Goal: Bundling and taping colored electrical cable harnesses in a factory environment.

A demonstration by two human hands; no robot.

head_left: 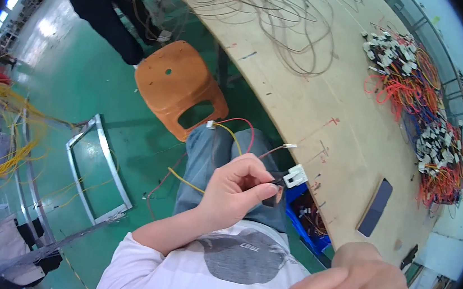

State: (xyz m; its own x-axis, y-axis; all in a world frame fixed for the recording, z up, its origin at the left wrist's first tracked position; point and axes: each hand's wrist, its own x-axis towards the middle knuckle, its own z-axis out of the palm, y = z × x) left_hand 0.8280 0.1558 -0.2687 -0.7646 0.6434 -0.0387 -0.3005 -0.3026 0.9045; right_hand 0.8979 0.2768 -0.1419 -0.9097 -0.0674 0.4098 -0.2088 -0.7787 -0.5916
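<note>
My left hand (232, 192) is closed in a pinch above my lap, gripping a wire harness by its dark wires. A white plug connector (296, 176) sticks out of that grip toward the table edge. Red and yellow wires loop away from the hand to a small white connector (210, 124) over my knee. Another thin wire ends in a slim white terminal (290, 146) beside the table edge. My right hand (355, 284) is raised close to the camera at the lower right, its fingers stretched out, slightly blurred, with nothing seen in them.
A wooden table (303, 107) with red marks runs along my right, bearing a phone (375, 207), loose brown wires (294, 32) and bundled harnesses (403, 66). Beneath its edge sits a blue bin (305, 220). An orange stool (174, 76), a standing person (102, 9) and a metal frame (109, 154) are leftward.
</note>
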